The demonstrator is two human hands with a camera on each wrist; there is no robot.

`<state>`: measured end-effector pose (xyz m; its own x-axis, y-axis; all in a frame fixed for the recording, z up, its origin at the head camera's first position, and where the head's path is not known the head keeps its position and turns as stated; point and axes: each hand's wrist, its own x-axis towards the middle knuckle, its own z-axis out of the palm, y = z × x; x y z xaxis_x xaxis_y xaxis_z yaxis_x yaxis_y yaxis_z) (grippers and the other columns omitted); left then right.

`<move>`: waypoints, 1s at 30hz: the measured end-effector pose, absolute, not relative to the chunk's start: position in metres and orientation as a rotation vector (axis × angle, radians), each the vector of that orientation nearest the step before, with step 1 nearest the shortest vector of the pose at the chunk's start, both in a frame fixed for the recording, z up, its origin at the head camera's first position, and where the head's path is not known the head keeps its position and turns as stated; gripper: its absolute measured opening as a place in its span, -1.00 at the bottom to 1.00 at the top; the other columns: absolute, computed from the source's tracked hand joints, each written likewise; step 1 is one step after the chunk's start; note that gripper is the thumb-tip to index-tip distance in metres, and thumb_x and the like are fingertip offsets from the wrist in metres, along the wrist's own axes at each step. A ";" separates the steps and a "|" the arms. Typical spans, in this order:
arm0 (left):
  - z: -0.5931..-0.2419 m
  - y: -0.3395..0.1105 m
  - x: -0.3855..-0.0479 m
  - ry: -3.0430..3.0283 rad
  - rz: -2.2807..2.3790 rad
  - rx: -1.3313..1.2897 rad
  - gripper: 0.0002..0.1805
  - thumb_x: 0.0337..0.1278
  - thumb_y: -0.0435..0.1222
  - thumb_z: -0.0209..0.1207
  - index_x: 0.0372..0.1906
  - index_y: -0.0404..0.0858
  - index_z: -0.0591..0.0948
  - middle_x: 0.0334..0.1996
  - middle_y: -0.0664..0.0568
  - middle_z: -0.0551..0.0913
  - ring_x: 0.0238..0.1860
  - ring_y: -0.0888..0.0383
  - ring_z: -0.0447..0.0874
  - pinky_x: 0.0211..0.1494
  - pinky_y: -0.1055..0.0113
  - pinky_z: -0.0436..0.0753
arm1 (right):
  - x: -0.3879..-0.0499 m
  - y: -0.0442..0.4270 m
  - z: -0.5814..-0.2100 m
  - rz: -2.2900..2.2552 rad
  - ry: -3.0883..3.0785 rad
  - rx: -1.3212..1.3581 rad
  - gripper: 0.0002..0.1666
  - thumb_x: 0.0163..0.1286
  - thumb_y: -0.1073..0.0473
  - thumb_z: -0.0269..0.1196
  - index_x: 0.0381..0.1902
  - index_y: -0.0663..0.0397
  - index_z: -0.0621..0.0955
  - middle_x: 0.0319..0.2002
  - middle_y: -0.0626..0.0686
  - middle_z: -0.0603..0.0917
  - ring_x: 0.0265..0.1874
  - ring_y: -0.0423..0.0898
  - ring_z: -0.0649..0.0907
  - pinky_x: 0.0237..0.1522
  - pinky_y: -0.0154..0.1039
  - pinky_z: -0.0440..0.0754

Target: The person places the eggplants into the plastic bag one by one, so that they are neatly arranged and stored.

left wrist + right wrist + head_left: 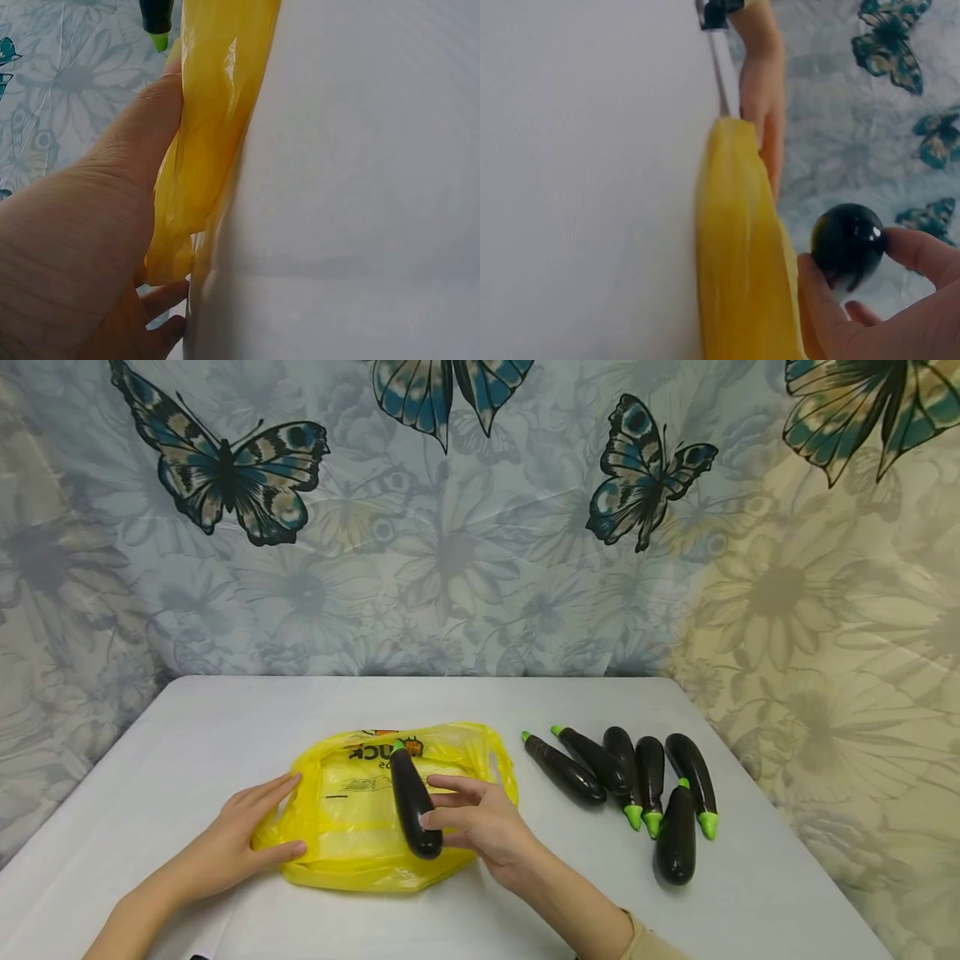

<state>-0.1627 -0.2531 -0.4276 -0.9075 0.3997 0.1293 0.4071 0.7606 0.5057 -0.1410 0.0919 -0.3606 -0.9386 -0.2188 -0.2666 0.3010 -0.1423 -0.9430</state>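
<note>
Glossy black skin is shown by the held eggplant [412, 802], with a small green stem cap [398, 746]. It is raised above the yellow bag [337, 835], pinched near its blunt end by the right hand [495, 831]. Its long axis is pointed stem-first toward the far edge of the table [420, 702], slanted slightly left. The bag's left edge is touched by the left hand [247, 839], fingers extended. Room is left behind the bag; rightward, space is bounded by six eggplants [566, 770].
</note>
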 end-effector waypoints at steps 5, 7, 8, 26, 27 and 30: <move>-0.430 -0.255 -0.161 -2.937 -0.851 -0.656 -0.01 0.09 0.22 0.27 0.56 -0.01 0.14 0.47 -0.15 0.15 0.37 -0.31 0.04 0.14 -0.43 0.21 | -0.144 0.064 -0.369 -2.160 1.761 0.121 -0.37 0.05 0.45 0.43 0.16 0.17 0.62 -0.06 0.19 0.66 -0.16 0.05 0.70 -0.16 -0.07 0.68; -0.430 -0.256 -0.161 -2.934 -0.848 -0.656 -0.01 0.08 0.22 0.27 0.55 -0.02 0.15 0.46 -0.16 0.16 0.36 -0.31 0.05 0.14 -0.43 0.20 | -0.146 0.055 -0.373 -2.167 1.754 0.158 -0.39 0.04 0.43 0.44 0.12 0.14 0.64 -0.06 0.17 0.65 -0.17 0.04 0.71 -0.16 -0.08 0.68; -0.430 -0.256 -0.160 -2.934 -0.845 -0.656 0.00 0.08 0.22 0.27 0.55 -0.03 0.15 0.46 -0.16 0.16 0.36 -0.32 0.05 0.14 -0.43 0.20 | -0.146 0.051 -0.376 -2.166 1.761 0.158 -0.39 0.04 0.43 0.43 0.12 0.15 0.64 -0.06 0.18 0.64 -0.18 0.04 0.71 -0.16 -0.08 0.68; -0.422 -0.259 -0.161 -2.987 -0.977 -0.628 0.25 -0.28 0.27 0.45 0.51 -0.25 0.20 0.38 -0.33 0.24 0.35 -0.36 0.10 0.21 -0.40 0.18 | -0.164 0.015 -0.393 -2.155 1.770 0.169 -0.44 0.02 0.49 0.43 0.06 0.22 0.66 -0.28 0.15 0.72 -0.36 -0.03 0.70 -0.22 -0.10 0.69; -0.422 -0.260 -0.160 -2.994 -0.981 -0.631 0.28 -0.33 0.27 0.46 0.52 -0.24 0.19 0.38 -0.34 0.22 0.35 -0.37 0.09 0.20 -0.42 0.18 | -0.164 0.011 -0.393 -2.154 1.773 0.159 -0.45 0.02 0.49 0.43 0.05 0.23 0.66 -0.28 0.15 0.72 -0.35 -0.02 0.71 -0.22 -0.09 0.69; -0.422 -0.260 -0.159 -2.997 -0.980 -0.651 0.33 -0.42 0.29 0.49 0.52 -0.22 0.17 0.40 -0.38 0.17 0.36 -0.40 0.08 0.19 -0.44 0.18 | -0.165 0.001 -0.394 -2.139 1.790 0.152 -0.49 0.01 0.48 0.45 -0.01 0.21 0.69 -0.26 0.12 0.71 -0.33 -0.02 0.71 -0.23 -0.10 0.69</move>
<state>-0.1589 -0.2601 -0.4221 -0.9153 0.3995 0.0506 0.3522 0.7334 0.5814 -0.1648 0.0007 -0.3945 -0.9342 -0.1936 -0.2996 0.3291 -0.1435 -0.9333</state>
